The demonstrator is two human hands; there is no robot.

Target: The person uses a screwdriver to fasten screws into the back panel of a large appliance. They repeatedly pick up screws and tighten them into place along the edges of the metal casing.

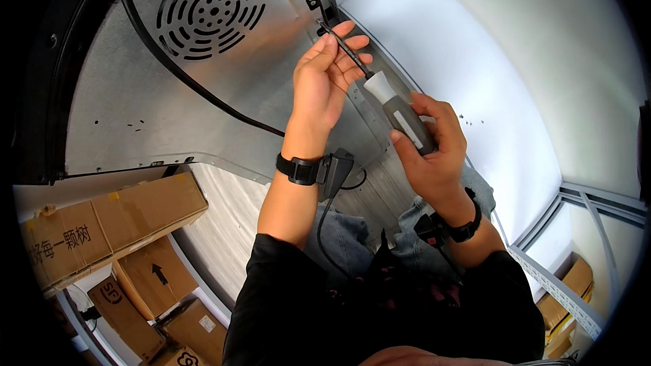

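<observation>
My right hand [439, 146] is wrapped round the thick grey handle of a screwdriver [400, 112]. Its dark shaft slants up and left, with the tip at the edge of a metal back panel [169, 108]. My left hand [320, 78] is at the upper shaft, thumb on one side and fingers behind it, steadying it close to the tip. Whether a screw sits under the tip is too small to make out. Round vent slots [214, 11] pierce the panel, and a black power cord [183, 71] hangs across it.
Cardboard boxes [115, 217] are stacked at the lower left, and more boxes [573, 285] stand at the lower right. A white shelf surface [475, 47] with a metal frame lies to the right, bearing several small screws [471, 120]. Black straps with small devices [333, 171] circle both wrists.
</observation>
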